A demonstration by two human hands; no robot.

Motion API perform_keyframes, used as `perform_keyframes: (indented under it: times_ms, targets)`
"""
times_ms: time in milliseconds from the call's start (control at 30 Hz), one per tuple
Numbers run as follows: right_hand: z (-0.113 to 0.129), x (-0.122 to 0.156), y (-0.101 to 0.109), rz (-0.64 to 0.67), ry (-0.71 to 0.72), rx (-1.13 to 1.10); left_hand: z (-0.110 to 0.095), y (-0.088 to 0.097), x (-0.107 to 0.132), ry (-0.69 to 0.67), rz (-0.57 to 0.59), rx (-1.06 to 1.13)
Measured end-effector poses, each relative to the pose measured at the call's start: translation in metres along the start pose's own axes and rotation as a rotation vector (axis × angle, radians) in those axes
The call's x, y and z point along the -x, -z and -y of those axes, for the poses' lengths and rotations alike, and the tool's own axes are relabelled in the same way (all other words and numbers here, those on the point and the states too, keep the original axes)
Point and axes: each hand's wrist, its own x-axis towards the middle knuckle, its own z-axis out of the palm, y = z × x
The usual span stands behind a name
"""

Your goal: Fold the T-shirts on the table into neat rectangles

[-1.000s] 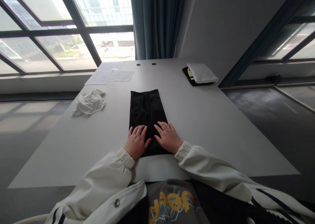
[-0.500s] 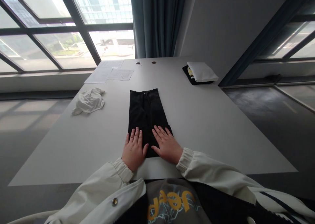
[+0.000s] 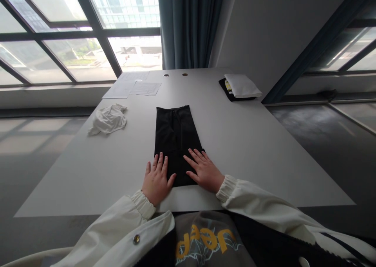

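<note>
Black folded trousers [image 3: 173, 132] lie flat on the white table [image 3: 249, 161], waistband at the far end with a drawstring showing near it. My left hand [image 3: 158, 179] rests on the left side of their near part, palm down with fingers stretched out. On the right side, my right hand [image 3: 204, 170] lies flat with its fingers spread over the cloth. Neither hand grips anything. The cloth beneath both palms is hidden.
A crumpled white cloth [image 3: 108, 119] lies on the table's left. Paper sheets [image 3: 145, 88] are at the far left. Folded white and black fabric [image 3: 242, 87] is stacked at the far right. Two round holes [image 3: 185, 74] pierce the table's far end.
My hands have slid slightly apart across the black trousers, the left one leftward and the right one rightward. The trousers keep their place and shape.
</note>
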Motion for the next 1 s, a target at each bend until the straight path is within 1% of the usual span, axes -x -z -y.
perform_keyframes:
  times_ms: [167, 400, 467, 567, 667, 767, 867, 933, 1000]
  targets:
    - [-0.003, -0.004, 0.003, 0.037, -0.084, 0.001, 0.002, 0.000, 0.002, 0.003, -0.001, -0.013]
    - [-0.012, -0.002, 0.004, 0.026, -0.049, -0.040, 0.005, -0.002, 0.001, -0.013, -0.036, -0.003]
    - [-0.014, -0.004, 0.008, 0.009, -0.049, -0.049, 0.006, -0.002, 0.002, -0.012, -0.053, 0.014]
    - [-0.014, -0.014, 0.022, 0.017, -0.034, -0.029, 0.006, 0.003, 0.001, -0.005, -0.064, 0.028]
    - [-0.012, -0.033, 0.042, 0.104, 0.007, 0.027, 0.003, 0.016, -0.009, -0.026, -0.055, 0.040]
    - [-0.008, -0.052, 0.059, 0.254, 0.109, 0.053, 0.000, 0.031, -0.032, -0.128, -0.013, 0.092]
    - [-0.008, -0.064, 0.071, 0.413, 0.199, -0.066, 0.002, 0.040, -0.061, -0.291, 0.090, 0.184]
    - [-0.012, -0.067, 0.075, 0.507, 0.196, -0.195, 0.007, 0.041, -0.075, -0.373, 0.175, 0.254]
    - [-0.018, -0.068, 0.078, 0.567, 0.149, -0.317, 0.013, 0.039, -0.082, -0.407, 0.227, 0.314]
